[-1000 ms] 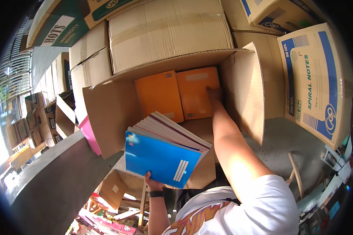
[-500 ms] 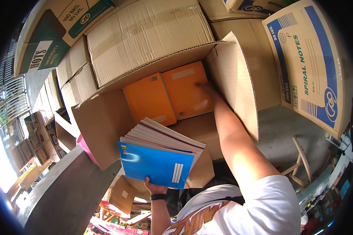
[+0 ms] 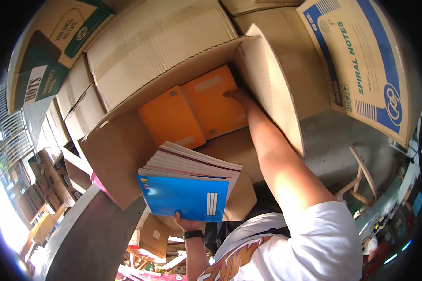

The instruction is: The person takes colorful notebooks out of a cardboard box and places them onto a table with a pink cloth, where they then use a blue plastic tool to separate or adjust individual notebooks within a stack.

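My left hand (image 3: 187,223), with a black band at the wrist, grips a fanned stack of notebooks (image 3: 183,194) by its lower edge. The cover facing me is blue, and pale page edges spread out behind it. Inside an open cardboard box (image 3: 119,157) lie orange notebooks (image 3: 169,117) in two side-by-side stacks. My right hand (image 3: 237,97) reaches in and grasps the right stack at its right edge. Its thumb lies on the orange cover; the other fingers are hidden down the side.
Closed cartons (image 3: 159,40) stand behind the open box. A carton with blue bands (image 3: 361,70) is on the right, a green-marked carton (image 3: 47,61) on the upper left. The box's raised flap (image 3: 272,84) is beside my right forearm. A wooden frame (image 3: 361,173) stands lower right.
The view has shifted slightly, so the boxes sit a little further left and higher. My right hand now reaches slightly further over the orange cover. The blue-covered stack stays in my left hand.
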Available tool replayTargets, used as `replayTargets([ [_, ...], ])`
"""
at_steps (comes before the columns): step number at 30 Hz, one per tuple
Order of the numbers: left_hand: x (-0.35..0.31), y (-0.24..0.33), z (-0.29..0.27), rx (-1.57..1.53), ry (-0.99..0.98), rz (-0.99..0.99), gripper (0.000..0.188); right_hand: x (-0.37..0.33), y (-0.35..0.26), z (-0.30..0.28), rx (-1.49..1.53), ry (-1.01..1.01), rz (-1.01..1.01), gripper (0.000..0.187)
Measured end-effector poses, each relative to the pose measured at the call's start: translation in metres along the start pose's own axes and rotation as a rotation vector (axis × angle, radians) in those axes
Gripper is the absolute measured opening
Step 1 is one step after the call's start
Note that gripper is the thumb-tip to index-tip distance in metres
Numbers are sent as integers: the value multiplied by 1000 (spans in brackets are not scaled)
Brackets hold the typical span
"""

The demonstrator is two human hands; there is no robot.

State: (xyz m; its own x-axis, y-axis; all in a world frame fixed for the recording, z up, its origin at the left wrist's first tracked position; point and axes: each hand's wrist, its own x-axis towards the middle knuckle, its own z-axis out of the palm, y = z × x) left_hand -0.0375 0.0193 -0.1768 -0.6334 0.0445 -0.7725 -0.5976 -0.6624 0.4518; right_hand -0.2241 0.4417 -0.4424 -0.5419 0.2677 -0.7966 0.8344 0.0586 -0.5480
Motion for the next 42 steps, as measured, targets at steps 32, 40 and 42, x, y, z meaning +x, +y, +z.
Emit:
replayTargets([
  [32,0,4,-15,53,91,13,58,-112,-68,-3,122,20,-151,80],
  [40,3,-2,-7,-15,-9,60,54,-148,-91,20,-31,165,-91,97],
  [42,7,-4,-3,-22,-30,64,55,-146,-93,18,-82,154,-123,99],
])
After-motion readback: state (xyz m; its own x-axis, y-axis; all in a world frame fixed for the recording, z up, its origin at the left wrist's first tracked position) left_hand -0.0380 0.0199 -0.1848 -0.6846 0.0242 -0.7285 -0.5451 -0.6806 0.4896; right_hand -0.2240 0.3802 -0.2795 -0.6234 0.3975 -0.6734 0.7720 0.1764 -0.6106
